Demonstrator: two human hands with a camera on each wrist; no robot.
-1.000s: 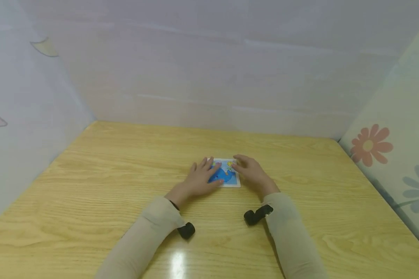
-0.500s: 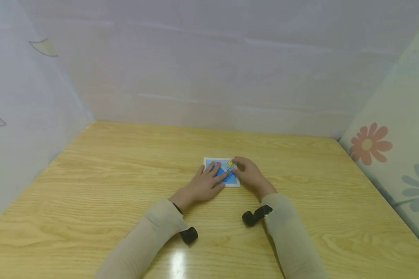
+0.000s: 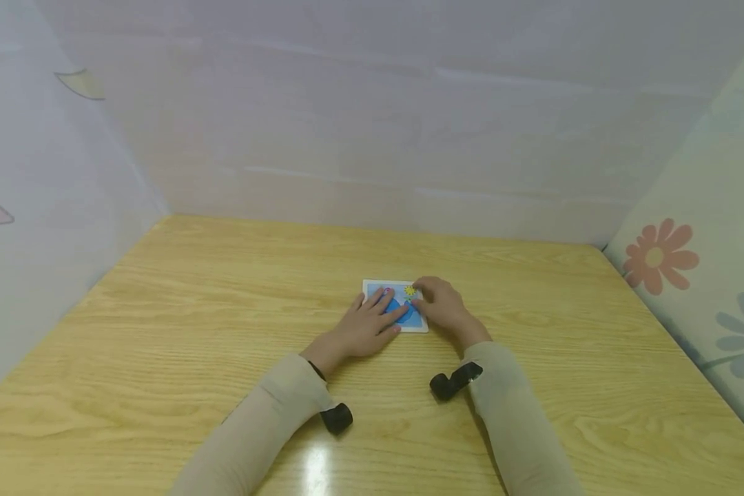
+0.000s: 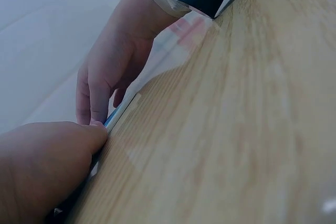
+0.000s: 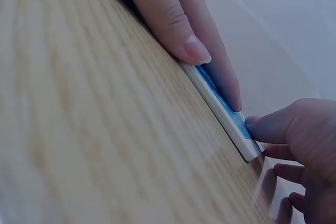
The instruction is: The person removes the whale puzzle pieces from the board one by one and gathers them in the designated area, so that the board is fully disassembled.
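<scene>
A small flat white-edged picture board (image 3: 418,326) with a blue animal and a yellow flower lies on the table. My left hand (image 3: 362,329) rests across its left and middle part, fingers spread and fairly straight, covering much of the picture. At the board's right edge, my right hand (image 3: 445,305) is curled, with the thumb on the top face and the forefinger near the upper right corner. The right wrist view shows the thumb (image 5: 268,125) on the blue picture and the other fingers at the edge of the board (image 5: 231,124).
A wood-grain table (image 3: 223,289) surrounds the board. Pale cloth walls stand behind and at both sides, the right wall (image 3: 707,227) printed with flowers. Black wrist cameras sit by the left sleeve (image 3: 337,418) and the right sleeve (image 3: 508,406).
My left hand has slid slightly down and right over the board, uncovering its upper left corner. My right thumb has come down onto the board's right edge; the board itself looks unmoved.
</scene>
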